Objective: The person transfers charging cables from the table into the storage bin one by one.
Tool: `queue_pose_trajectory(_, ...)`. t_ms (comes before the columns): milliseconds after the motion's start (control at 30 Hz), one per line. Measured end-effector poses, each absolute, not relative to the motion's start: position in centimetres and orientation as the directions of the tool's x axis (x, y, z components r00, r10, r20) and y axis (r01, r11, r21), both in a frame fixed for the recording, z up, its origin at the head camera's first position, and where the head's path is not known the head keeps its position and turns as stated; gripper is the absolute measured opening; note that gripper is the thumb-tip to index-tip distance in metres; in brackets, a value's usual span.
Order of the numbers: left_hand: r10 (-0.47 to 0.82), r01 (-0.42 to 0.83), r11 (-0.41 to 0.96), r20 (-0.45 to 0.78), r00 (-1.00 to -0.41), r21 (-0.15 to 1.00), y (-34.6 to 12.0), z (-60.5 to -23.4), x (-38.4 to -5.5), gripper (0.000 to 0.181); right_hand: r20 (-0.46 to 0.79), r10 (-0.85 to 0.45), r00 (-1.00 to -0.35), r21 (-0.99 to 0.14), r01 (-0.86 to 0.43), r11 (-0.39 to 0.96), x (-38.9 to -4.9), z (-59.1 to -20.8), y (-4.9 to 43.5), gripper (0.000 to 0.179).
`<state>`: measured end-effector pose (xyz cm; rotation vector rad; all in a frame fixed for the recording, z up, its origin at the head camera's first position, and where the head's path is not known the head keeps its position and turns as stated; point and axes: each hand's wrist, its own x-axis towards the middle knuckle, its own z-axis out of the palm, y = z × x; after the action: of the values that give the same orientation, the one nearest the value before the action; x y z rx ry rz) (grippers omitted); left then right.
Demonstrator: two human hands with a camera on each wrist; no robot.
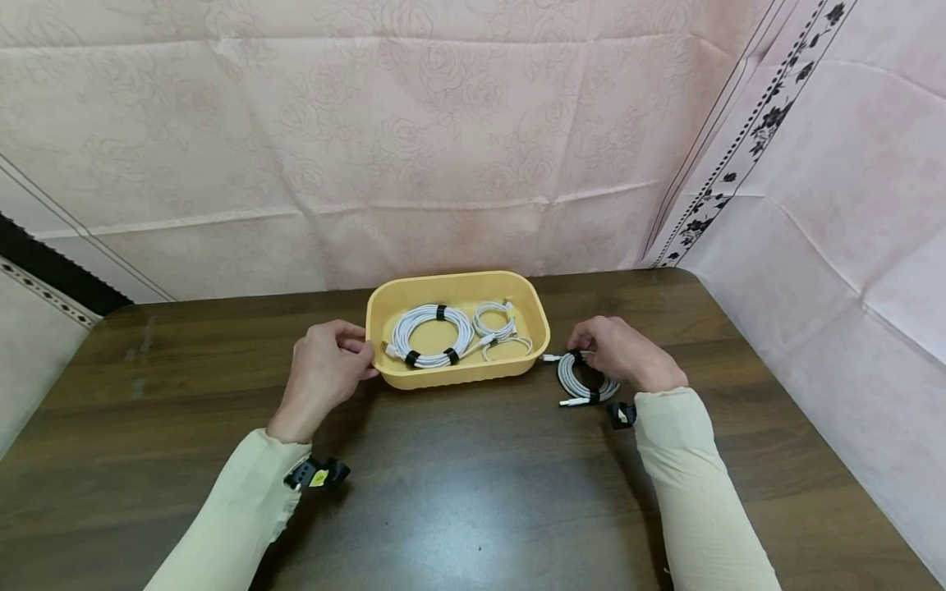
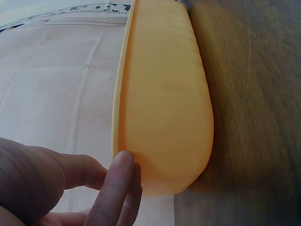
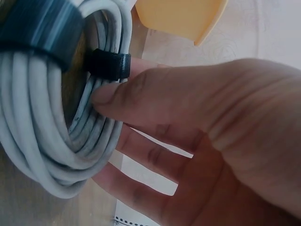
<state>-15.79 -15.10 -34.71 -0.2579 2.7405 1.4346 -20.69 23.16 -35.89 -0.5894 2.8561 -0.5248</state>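
A yellow plastic tray [image 1: 443, 379] with rounded corners stands near the table's back edge. Inside lie a large white cable coil [image 1: 402, 328] with black straps and a smaller, thinner coil [image 1: 480, 312]. My left hand [image 1: 325, 369] pinches the tray's left end at the rim; in the left wrist view its fingertips [image 2: 123, 162] lie against the wall. Right of the tray, my right hand [image 1: 624, 353] holds another white coiled cable [image 1: 569, 382] with black straps [image 3: 110, 64]. In the right wrist view the thumb lies over the strands, with the other fingers behind them.
A dark brown wooden table [image 1: 458, 492] extends in front of the tray. Pale floral cloth [image 1: 414, 148] hangs behind it, and more cloth [image 1: 850, 271] runs along the right edge. Black wrist cameras [image 1: 318, 474] sit on both wrists.
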Motion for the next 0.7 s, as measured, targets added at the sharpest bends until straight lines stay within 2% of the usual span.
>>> queue_pose_trajectory(333,-0.118,-0.164,0.560,-0.118,-0.986,0.812,-14.98,-34.65,-15.90,0.035,-0.099,-0.393,-0.914,-0.364,-0.335,0.869,-20.78,-35.91,23.40,0.036)
queue_pose_trajectory(700,-0.128,-0.166,0.566,-0.113,-0.985,0.808,-15.01,-34.70,-15.91,0.034,-0.095,-0.405,-0.909,-0.350,-0.351,0.869,-20.85,-36.02,23.43,0.034)
